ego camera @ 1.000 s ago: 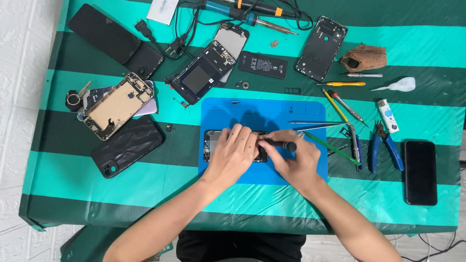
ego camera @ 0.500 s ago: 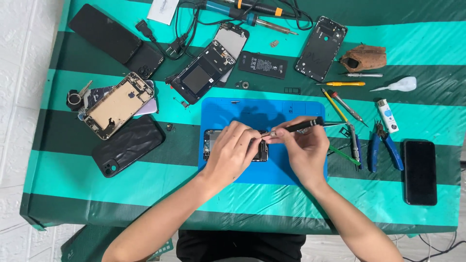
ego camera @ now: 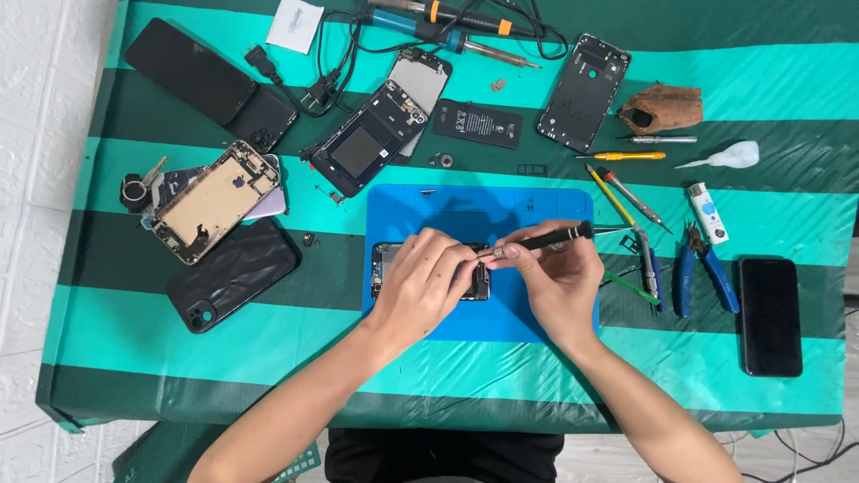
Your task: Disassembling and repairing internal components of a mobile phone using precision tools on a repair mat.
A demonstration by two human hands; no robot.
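Observation:
An opened phone [ego camera: 385, 264] lies on a blue work mat [ego camera: 447, 210] in the middle of the striped table. My left hand [ego camera: 420, 286] covers most of the phone and its fingertips pinch something small at the screwdriver's tip. My right hand [ego camera: 555, 286] holds a black screwdriver [ego camera: 555, 237], lying nearly level with its tip pointing left toward my left fingers. What sits between the fingertips is too small to make out.
Tweezers, screwdrivers and blue pliers [ego camera: 702, 268] lie right of the mat, with a black phone [ego camera: 769, 315] beyond. At left are a gold phone frame [ego camera: 213, 201] and a black case [ego camera: 231, 275]. Behind are an open phone [ego camera: 371, 139], a battery [ego camera: 479, 123], a back cover [ego camera: 583, 91] and soldering irons [ego camera: 456, 27].
My right hand lifted the screwdriver off the phone and turned it level. Its tip now meets my left fingertips above the phone.

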